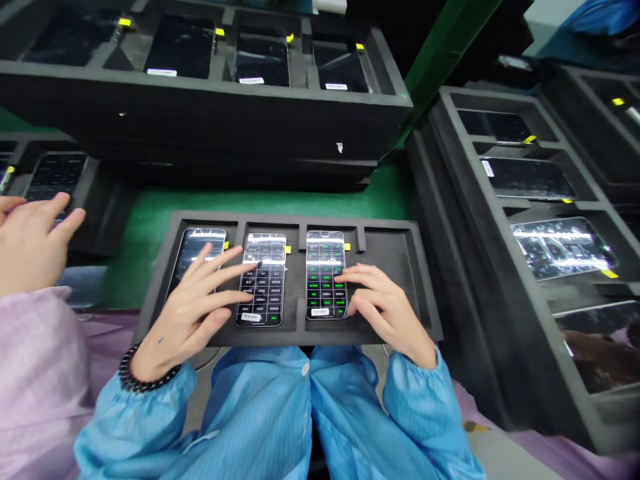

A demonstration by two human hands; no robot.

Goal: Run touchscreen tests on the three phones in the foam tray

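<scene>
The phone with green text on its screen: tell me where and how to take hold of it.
Pinch the phone by its long edges, around mid-length, likely best from above and the right. It lies flat, screen up, in the tray, so its back looks out of reach; the right hand is at its right edge, below the yellow tab.

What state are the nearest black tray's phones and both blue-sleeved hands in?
Left black rectangular phone: dark where visible
Middle black rectangular phone: lit, mostly white lettering
Right black rectangular phone: lit, mostly green lettering
Blue-sleeved left hand: fingers spread
Blue-sleeved right hand: fingers bent
</scene>
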